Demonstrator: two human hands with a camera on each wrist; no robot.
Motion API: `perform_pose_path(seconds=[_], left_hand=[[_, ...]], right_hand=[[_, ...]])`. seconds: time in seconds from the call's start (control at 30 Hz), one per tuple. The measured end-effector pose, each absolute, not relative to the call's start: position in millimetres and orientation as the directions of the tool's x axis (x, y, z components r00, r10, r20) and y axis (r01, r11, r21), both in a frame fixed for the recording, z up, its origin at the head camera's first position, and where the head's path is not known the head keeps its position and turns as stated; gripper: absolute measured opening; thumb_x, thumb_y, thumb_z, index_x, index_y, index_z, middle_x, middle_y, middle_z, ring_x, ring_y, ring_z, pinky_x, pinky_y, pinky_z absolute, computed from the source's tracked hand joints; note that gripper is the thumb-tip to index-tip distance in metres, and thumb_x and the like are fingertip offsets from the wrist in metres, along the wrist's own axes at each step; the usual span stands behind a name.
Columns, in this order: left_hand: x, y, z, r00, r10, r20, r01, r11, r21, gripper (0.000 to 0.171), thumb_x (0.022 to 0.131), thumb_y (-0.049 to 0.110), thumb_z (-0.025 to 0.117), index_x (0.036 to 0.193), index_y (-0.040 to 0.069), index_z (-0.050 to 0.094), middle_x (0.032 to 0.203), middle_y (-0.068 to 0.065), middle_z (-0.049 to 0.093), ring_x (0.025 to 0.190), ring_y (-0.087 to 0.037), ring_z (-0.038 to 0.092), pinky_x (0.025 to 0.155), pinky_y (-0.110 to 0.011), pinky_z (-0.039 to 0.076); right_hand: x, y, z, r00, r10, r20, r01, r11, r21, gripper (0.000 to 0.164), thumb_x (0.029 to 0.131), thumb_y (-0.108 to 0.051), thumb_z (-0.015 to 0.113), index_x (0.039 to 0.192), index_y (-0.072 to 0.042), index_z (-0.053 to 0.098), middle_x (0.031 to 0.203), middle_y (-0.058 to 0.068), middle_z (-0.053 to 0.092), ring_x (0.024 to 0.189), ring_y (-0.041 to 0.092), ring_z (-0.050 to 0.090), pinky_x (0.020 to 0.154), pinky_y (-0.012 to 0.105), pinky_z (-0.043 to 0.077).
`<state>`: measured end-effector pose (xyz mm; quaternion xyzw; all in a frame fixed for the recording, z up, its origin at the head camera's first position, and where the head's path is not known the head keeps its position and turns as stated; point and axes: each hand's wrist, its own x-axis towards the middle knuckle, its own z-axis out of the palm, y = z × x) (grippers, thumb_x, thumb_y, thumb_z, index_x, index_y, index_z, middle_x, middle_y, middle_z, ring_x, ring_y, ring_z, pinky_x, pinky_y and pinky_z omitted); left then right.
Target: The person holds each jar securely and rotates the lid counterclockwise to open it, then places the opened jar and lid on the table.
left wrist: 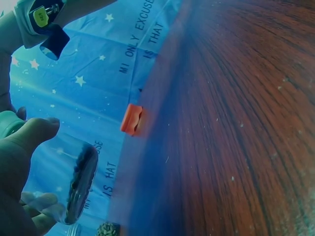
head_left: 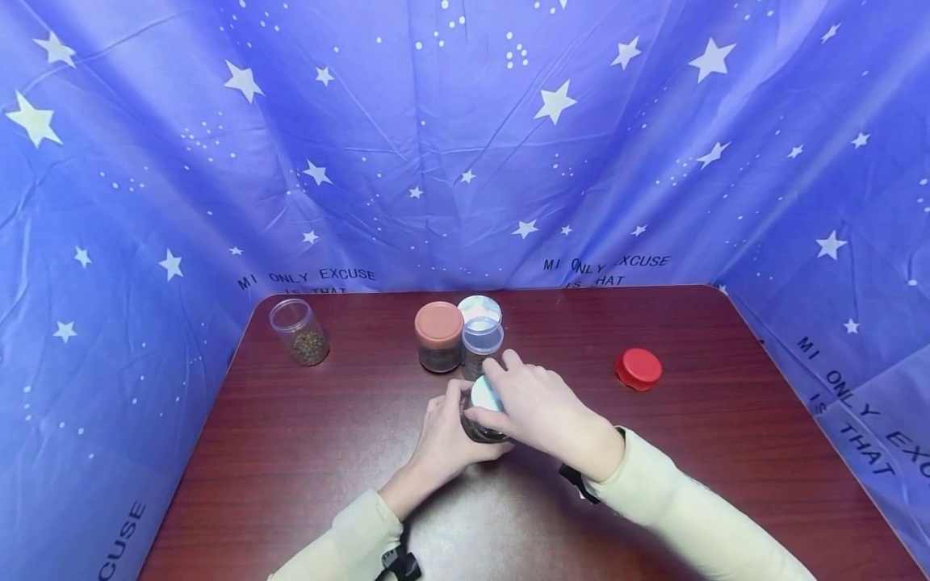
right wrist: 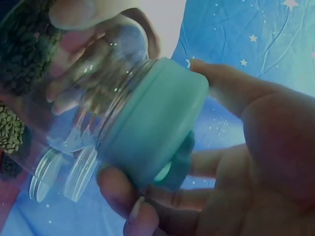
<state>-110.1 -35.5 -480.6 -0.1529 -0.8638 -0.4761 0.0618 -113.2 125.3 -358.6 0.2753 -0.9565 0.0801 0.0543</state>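
Note:
My left hand grips the side of a clear jar with dark contents at its bottom. On the jar sits a pale mint lid. My right hand holds this lid by its rim, thumb on one side and fingers round the other. In the right wrist view the jar leans, its lid toward the right palm, and the left fingers lie across the glass. Just beyond the hands stands a clear lidless jar, partly hidden by the right hand.
A jar with a salmon-pink lid stands behind the hands, a white round lid beside it. At the back left is a lidless clear jar of brownish grains. A red lid lies on the right of the brown table.

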Motion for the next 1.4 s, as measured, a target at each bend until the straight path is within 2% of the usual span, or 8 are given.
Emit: perform_pose_path(seconds=[0.23, 0.37, 0.57, 0.63, 0.73, 0.97, 1.13, 1.4], left_hand=[[-110.2, -37.1, -481.6, -0.947, 0.21, 0.242, 0.317, 0.5, 0.806, 0.087, 0.06, 0.042, 0.098, 0.128, 0.014, 0.051, 0.114, -0.004, 0.073, 0.111, -0.03, 0.061, 0.099, -0.048, 0.045], [-109.6, -37.1, -481.1, -0.943, 0.217, 0.253, 0.33, 0.512, 0.793, 0.086, 0.059, 0.042, 0.098, 0.126, 0.012, 0.051, 0.114, -0.005, 0.073, 0.109, -0.029, 0.063, 0.098, -0.047, 0.046], [-109.9, -37.9, -480.2, -0.935, 0.236, 0.265, 0.351, 0.509, 0.786, 0.085, 0.061, 0.04, 0.098, 0.127, 0.012, 0.051, 0.112, -0.004, 0.074, 0.107, -0.027, 0.064, 0.1, -0.046, 0.045], [-110.1, -38.1, -480.3, -0.935, 0.238, 0.262, 0.349, 0.508, 0.787, 0.086, 0.061, 0.041, 0.098, 0.127, 0.013, 0.05, 0.112, -0.005, 0.074, 0.108, -0.028, 0.064, 0.101, -0.047, 0.044], [-109.7, -38.2, -480.7, -0.939, 0.233, 0.252, 0.338, 0.506, 0.794, 0.087, 0.061, 0.042, 0.098, 0.128, 0.013, 0.05, 0.114, -0.005, 0.073, 0.109, -0.029, 0.063, 0.1, -0.048, 0.045], [-107.6, -36.8, -480.1, -0.934, 0.228, 0.274, 0.354, 0.5, 0.79, 0.086, 0.062, 0.04, 0.098, 0.128, 0.013, 0.05, 0.112, -0.003, 0.074, 0.108, -0.027, 0.063, 0.099, -0.046, 0.043], [-106.7, -36.0, -479.4, -0.933, 0.232, 0.275, 0.358, 0.521, 0.775, 0.087, 0.061, 0.041, 0.097, 0.129, 0.013, 0.05, 0.109, -0.003, 0.074, 0.105, -0.026, 0.063, 0.098, -0.044, 0.043], [-107.6, -36.2, -479.9, -0.933, 0.224, 0.281, 0.358, 0.515, 0.779, 0.088, 0.061, 0.041, 0.097, 0.129, 0.013, 0.05, 0.113, -0.003, 0.073, 0.106, -0.025, 0.063, 0.099, -0.045, 0.043]], right_hand=[[-116.9, 135.1, -348.8, -0.741, -0.665, 0.095, -0.671, 0.736, -0.087, 0.041, 0.086, -0.035, 0.083, 0.114, -0.012, 0.064, 0.095, 0.003, 0.055, 0.074, 0.021, 0.058, 0.062, 0.036, 0.049], [-118.2, 140.0, -344.0, -0.682, -0.729, 0.058, -0.731, 0.677, -0.087, 0.048, 0.083, -0.028, 0.087, 0.123, -0.014, 0.066, 0.104, 0.002, 0.061, 0.085, 0.022, 0.06, 0.073, 0.039, 0.051], [-119.0, 143.9, -341.0, -0.608, -0.792, 0.055, -0.793, 0.604, -0.074, 0.058, 0.079, -0.019, 0.089, 0.131, -0.013, 0.064, 0.118, 0.003, 0.065, 0.097, 0.025, 0.062, 0.08, 0.041, 0.052], [-118.5, 144.3, -340.2, -0.61, -0.79, 0.066, -0.792, 0.604, -0.092, 0.061, 0.08, -0.021, 0.089, 0.134, -0.013, 0.062, 0.121, 0.004, 0.064, 0.102, 0.026, 0.062, 0.083, 0.043, 0.052], [-116.9, 143.0, -341.0, -0.659, -0.745, 0.106, -0.752, 0.649, -0.113, 0.062, 0.084, -0.031, 0.086, 0.137, -0.012, 0.061, 0.122, 0.007, 0.063, 0.102, 0.026, 0.061, 0.082, 0.043, 0.052], [-111.6, 131.0, -355.4, -0.81, -0.57, 0.138, -0.583, 0.808, -0.086, 0.067, 0.086, -0.061, 0.076, 0.124, -0.007, 0.062, 0.093, 0.01, 0.056, 0.069, 0.024, 0.059, 0.055, 0.041, 0.053], [-111.2, 127.8, -362.8, -0.831, -0.536, 0.149, -0.554, 0.822, -0.133, 0.058, 0.086, -0.053, 0.08, 0.111, -0.006, 0.057, 0.084, 0.007, 0.049, 0.06, 0.021, 0.054, 0.049, 0.041, 0.05], [-115.1, 133.2, -358.6, -0.769, -0.623, 0.141, -0.639, 0.752, -0.162, 0.048, 0.082, -0.037, 0.086, 0.107, -0.007, 0.057, 0.087, 0.004, 0.046, 0.068, 0.017, 0.048, 0.06, 0.031, 0.046]])
